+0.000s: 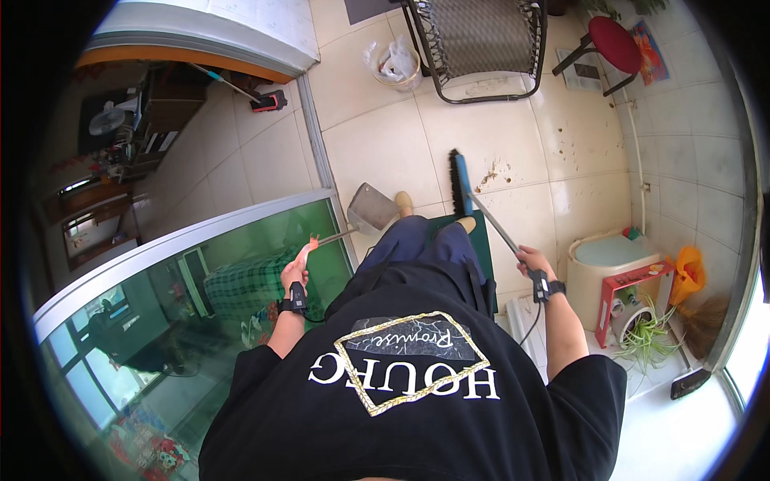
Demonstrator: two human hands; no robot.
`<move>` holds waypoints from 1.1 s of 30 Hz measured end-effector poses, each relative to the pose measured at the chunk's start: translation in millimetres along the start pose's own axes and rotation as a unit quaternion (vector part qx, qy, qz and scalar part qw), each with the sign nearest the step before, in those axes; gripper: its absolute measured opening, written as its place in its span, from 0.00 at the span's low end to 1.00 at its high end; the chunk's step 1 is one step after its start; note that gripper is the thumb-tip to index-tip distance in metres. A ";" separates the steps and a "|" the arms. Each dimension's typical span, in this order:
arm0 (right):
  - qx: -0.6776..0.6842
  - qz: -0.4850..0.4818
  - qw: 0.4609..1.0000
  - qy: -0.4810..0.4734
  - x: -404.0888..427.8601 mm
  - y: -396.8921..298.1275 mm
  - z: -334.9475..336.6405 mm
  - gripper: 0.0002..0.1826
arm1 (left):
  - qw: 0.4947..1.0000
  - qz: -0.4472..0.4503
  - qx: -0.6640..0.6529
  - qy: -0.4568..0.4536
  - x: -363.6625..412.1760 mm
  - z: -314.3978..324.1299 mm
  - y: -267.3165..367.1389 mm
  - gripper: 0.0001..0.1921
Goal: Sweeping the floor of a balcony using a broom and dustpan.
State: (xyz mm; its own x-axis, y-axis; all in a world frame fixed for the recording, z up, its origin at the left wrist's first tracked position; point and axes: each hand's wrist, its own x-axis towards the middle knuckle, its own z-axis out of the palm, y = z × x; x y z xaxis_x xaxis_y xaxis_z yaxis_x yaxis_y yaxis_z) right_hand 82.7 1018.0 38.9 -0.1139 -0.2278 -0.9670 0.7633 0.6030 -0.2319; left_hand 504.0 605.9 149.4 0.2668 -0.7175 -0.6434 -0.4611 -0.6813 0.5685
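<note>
My left hand (295, 274) grips the pinkish handle of a long-handled dustpan (373, 207). The dustpan's grey pan is beside my left foot, near the door track. In my right hand (534, 261) is the grey handle of a broom (462, 174), slanting down and inward. Its blue head with black bristles is over the tiles just ahead of my right foot. Dirt crumbs (490, 174) lie to the right of the broom head, and darker specks (562, 144) are scattered farther right. Both wrists wear black straps with small devices.
Ahead stand a reclining chair (481, 42) and a lined waste bin (397, 69). A red-topped stool (613, 54) is at the far right. A cream tub (610, 252), a red frame (637, 270) and a spider plant (646, 340) flank my right side. A glass sliding door (277, 240) borders my left.
</note>
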 end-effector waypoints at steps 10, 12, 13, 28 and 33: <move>-0.239 -0.069 0.968 0.041 -69.0 -54.4 89.5 0.26 | 0.992 -0.044 -0.115 -0.020 73.8 12.3 32.8 0.10; -0.274 -0.082 0.958 0.031 -64.4 -81.2 126.7 0.27 | 0.992 -0.061 -0.105 -0.025 96.4 16.0 49.8 0.11; -0.284 -0.087 0.954 0.026 -61.4 -99.6 148.7 0.26 | 0.991 -0.063 -0.113 -0.024 105.6 18.4 57.4 0.11; -0.526 -0.301 0.793 -0.064 187.9 -429.3 523.5 0.26 | 0.987 -0.126 -0.079 -0.062 181.3 17.5 68.1 0.05; -0.674 -0.286 0.681 0.028 268.7 -442.0 566.1 0.29 | 0.987 -0.112 -0.102 -0.050 192.9 35.0 78.1 0.06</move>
State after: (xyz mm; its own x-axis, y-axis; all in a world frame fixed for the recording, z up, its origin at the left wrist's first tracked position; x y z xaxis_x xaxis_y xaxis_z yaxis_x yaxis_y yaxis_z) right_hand 74.7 257.5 -58.9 -0.1995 -0.7140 -0.6711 -0.6883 0.5896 -0.4227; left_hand 489.8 419.3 51.8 0.2536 -0.5353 -0.8057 -0.2166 -0.8432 0.4920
